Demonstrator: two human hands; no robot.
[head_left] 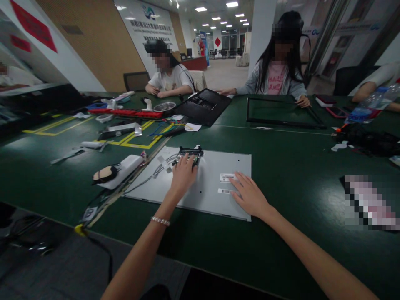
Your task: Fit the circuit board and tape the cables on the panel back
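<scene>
A flat silver display panel (206, 183) lies on the green table in front of me, back side up, with two white labels on its right half. Near its far edge sits a circuit board in a black bracket (191, 151), with grey cables running left from it. My left hand (183, 175) rests over that board, fingers stretched forward and partly covering it; I see no grip on it. Spread flat on the right part of the panel, beside the labels, is my right hand (250, 195), holding nothing.
Left of the panel lies a white power strip (120, 171). Beyond are a black back cover (203, 106), a red bar (125, 112) and loose cables. A person opposite touches a black frame (286, 124). A bottle (370, 106) and a phone (371, 202) lie right.
</scene>
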